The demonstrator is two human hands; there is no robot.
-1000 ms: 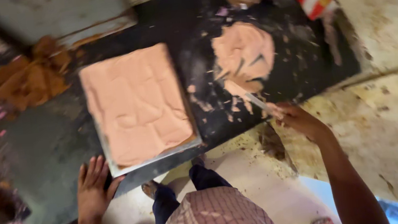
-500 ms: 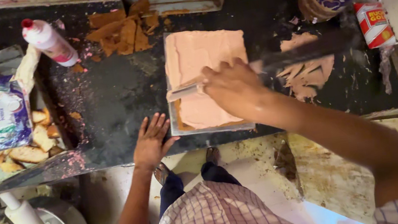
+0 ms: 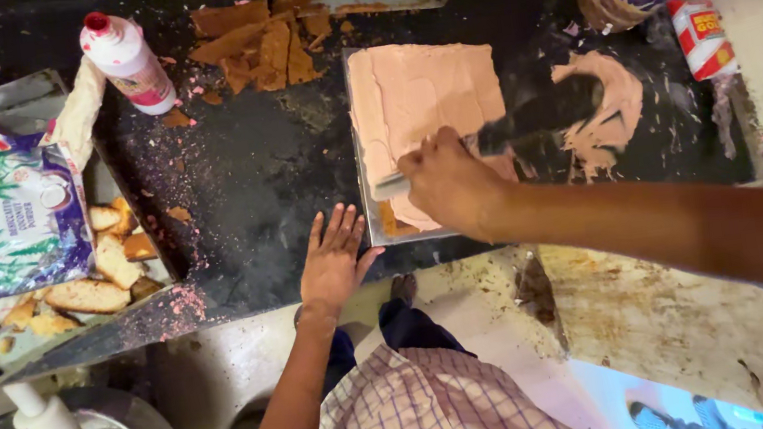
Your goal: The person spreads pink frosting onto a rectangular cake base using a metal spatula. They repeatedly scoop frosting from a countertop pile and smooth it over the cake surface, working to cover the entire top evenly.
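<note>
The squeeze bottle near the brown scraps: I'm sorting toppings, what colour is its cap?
Red, on a white squeeze bottle; head view.

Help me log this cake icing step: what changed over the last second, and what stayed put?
The right hand came left from the pink icing pile on the counter to the iced slab, drawing the palette knife across its near part. The knife remains gripped. The left hand stays flat on the dark counter beside the tray. The pile is unchanged.

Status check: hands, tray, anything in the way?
Right hand grips spatula over pink slab. Left hand flat beside tray. Nothing blocking.
</note>
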